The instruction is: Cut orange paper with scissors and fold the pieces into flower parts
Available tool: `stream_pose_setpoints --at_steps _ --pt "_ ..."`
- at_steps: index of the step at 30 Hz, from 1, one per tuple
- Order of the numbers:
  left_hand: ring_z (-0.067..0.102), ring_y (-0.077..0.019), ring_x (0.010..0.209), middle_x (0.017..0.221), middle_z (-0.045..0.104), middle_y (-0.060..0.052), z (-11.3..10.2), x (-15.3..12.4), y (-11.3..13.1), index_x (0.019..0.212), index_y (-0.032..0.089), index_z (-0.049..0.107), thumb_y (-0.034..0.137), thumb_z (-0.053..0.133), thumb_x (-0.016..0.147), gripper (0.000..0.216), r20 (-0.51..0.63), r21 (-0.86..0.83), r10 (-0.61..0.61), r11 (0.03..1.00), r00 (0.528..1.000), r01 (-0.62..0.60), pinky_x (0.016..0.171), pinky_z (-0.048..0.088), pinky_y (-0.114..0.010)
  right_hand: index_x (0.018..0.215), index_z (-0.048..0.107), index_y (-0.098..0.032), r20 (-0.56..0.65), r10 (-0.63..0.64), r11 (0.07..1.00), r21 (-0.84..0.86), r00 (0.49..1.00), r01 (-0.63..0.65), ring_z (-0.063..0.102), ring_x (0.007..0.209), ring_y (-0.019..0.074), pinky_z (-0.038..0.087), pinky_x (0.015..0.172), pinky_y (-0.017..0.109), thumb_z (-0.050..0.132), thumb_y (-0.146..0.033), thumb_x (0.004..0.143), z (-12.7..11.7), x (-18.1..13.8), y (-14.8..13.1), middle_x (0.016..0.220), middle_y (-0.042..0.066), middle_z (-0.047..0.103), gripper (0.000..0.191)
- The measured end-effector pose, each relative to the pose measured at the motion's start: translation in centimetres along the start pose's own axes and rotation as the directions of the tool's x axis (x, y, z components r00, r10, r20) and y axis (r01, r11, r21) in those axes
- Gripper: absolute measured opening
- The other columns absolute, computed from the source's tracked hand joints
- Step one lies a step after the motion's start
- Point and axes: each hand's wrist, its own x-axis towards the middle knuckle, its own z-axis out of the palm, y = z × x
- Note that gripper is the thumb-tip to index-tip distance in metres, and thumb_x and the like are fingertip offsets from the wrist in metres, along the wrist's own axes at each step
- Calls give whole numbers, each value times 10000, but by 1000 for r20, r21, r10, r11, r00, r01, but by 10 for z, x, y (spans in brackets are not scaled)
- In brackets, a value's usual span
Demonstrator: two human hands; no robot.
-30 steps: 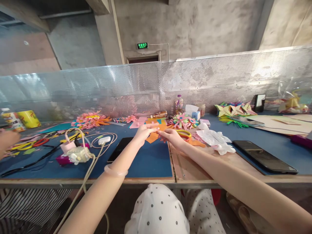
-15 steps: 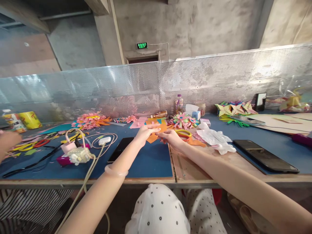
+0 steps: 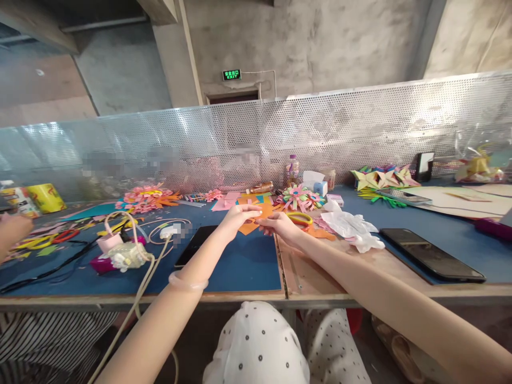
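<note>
A piece of orange paper (image 3: pixel 248 228) is between my two hands, over the blue board. My left hand (image 3: pixel 237 218) is closed with its thumb and fingers pinched on the left side of the paper. My right hand (image 3: pixel 281 225) pinches the right side, and the fingertips of both hands nearly meet. More orange paper lies just behind the fingers, so the held piece's outline is partly hidden. Yellow-handled scissors (image 3: pixel 300 220) rest just beyond my right hand. A paper flower in pink and green (image 3: pixel 301 197) sits farther back.
Left are a dark phone (image 3: pixel 197 246), a power adapter with cables (image 3: pixel 127 256) and a co-worker's hand (image 3: pixel 16 229). Crumpled tissue (image 3: pixel 356 229) and a black phone (image 3: pixel 432 255) lie to the right. A perforated metal screen (image 3: pixel 344 128) stands behind.
The view has shifted very slightly. My hands stay pinched together on the orange paper in nearly the same place.
</note>
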Motion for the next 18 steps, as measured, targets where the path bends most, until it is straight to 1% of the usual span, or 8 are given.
stream_pose_setpoints --at_steps 3,5,8,10,12,15,18 --pt "595 -135 733 885 658 -72 -2 1 0 857 156 664 318 693 611 296 -35 -79 -20 997 999 17 654 444 -250 768 674 -126 29 -8 997 78 1000 6 520 503 95 359 432 218 630 -493 669 2 0 -1 739 75 653 382" --pt "595 -125 719 876 652 -67 -3 2 1 842 152 650 297 694 618 270 -49 -129 -34 991 998 27 635 458 -237 795 661 -136 -6 -23 997 79 1000 23 525 504 96 362 418 215 598 -502 696 2 1 -1 754 67 646 385" --pt "602 -122 698 850 646 -63 -2 2 2 802 140 632 247 707 616 227 -70 -186 -65 981 995 51 646 490 -251 705 617 -148 -153 -76 997 -43 985 70 465 422 83 344 398 218 594 -493 702 1 2 -1 565 9 574 345" --pt "612 -133 704 841 649 -68 -1 1 2 789 133 621 216 720 610 220 -72 -222 -73 974 995 55 672 510 -274 652 571 -163 -213 -117 988 -123 970 92 421 371 78 334 394 226 588 -487 708 1 2 -1 459 -30 494 328" --pt "624 -147 725 854 654 -83 0 1 1 812 126 624 213 722 620 232 -33 -255 -62 966 998 51 705 520 -296 649 541 -177 -232 -142 982 -155 962 108 410 353 81 334 393 232 585 -479 710 1 2 0 426 -49 457 311" --pt "634 -162 759 912 655 -110 1 0 1 883 114 637 270 694 672 268 59 -271 -35 961 998 49 750 522 -322 723 536 -193 -269 -182 979 -141 946 148 425 371 85 349 394 232 606 -450 695 1 3 0 472 -51 484 268" --pt "630 -171 799 950 646 -113 3 -2 3 897 109 642 261 703 665 284 85 -248 -9 968 996 30 770 520 -342 770 550 -199 -272 -210 973 -151 939 174 437 392 86 370 403 237 611 -428 696 1 3 1 536 -36 528 249"
